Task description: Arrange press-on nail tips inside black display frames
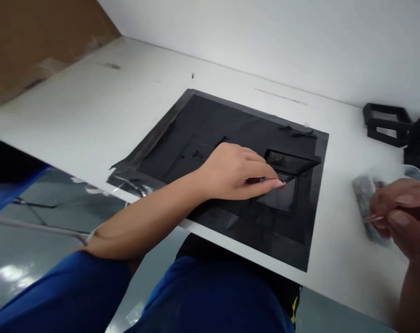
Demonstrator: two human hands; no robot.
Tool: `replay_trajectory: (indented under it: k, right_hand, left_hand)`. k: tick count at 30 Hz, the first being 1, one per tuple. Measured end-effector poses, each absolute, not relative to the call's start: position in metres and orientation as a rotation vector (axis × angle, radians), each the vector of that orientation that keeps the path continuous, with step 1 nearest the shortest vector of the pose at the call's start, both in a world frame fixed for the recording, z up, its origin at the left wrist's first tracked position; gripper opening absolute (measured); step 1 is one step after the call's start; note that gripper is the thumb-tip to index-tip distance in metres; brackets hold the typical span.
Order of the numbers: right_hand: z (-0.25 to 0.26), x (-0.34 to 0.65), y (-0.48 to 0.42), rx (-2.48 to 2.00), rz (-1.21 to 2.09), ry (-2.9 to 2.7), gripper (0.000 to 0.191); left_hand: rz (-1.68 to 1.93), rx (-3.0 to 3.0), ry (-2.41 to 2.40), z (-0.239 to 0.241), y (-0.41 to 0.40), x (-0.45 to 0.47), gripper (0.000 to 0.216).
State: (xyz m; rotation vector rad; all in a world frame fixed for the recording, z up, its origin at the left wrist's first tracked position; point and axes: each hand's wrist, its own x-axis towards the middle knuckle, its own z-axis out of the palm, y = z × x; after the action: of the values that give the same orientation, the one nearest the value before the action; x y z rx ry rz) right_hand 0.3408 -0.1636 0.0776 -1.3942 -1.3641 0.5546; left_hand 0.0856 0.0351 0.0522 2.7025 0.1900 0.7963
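My left hand [242,173] reaches over the black mat [206,118], thumb and fingers pinched at the left edge of a black hinged frame [308,164]. The frame lies partly opened on the mat, one half tilted up from the other, with dark see-through windows. My hand hides part of its left side. At the far right, my right hand [409,217] is raised with thumb and forefinger pressed together on a small, thin clear piece [373,218]; its exact kind is too small to tell. Behind and below that hand stands a clear plastic tub [362,194] with blurred contents.
Several black frames [386,122] are stacked at the table's right back, against the white wall [282,41]. A brown cardboard panel [39,46] stands at the left back. Black scraps [301,134] lie on the mat. The white table's [133,78] front edge runs before my legs.
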Motion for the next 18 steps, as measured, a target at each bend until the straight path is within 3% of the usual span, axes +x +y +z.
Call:
replay_trajectory:
  k: [7,18]
  right_hand:
    - [0.055,0.305,-0.130,-1.693,0.404,-1.654,0.020]
    - [0.016,0.304,-0.109,-1.930,0.612,-1.489,0.029]
  left_hand:
    - [0.518,2.724,0.303,0.042,0.041,0.082,0.029]
    - [0.359,2.744,0.303,0.041,0.043,0.079,0.031]
